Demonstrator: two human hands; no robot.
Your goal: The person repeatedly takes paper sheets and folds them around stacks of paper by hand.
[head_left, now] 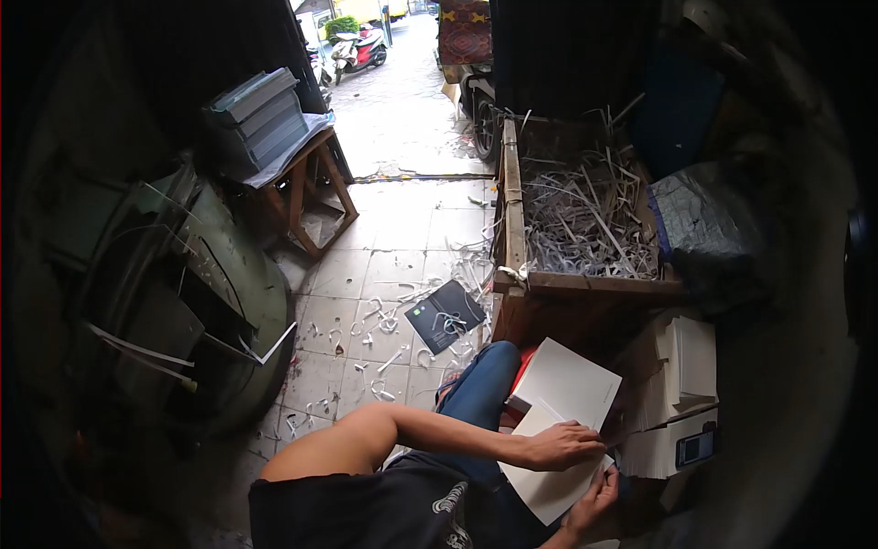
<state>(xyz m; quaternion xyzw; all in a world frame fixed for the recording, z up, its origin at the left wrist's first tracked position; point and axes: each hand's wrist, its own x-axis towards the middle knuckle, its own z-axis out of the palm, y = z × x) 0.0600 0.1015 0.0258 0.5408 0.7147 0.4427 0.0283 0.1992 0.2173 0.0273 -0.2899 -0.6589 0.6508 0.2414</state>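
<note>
My left hand (567,446) reaches across from the left, its fingers bent together at the upper right edge of folded cream sheets (549,489). Just below it, my right hand (596,501) pinches the corner of the same sheets, its thumb near the edge. The two hands are close together, and the sheets lie over my lap. Beyond them rests a larger off-white sheet or booklet (574,377) with small print near its right side. Something red shows partly beneath it.
Stacked cream paper blocks (690,366) and a phone (696,448) are at the right. A wooden crate (585,285) holds paper strips. Scraps and a dark printed sheet (445,316) lie on the tiled floor. Bundles (261,123) top a wooden stand; a machine (224,274) is at left.
</note>
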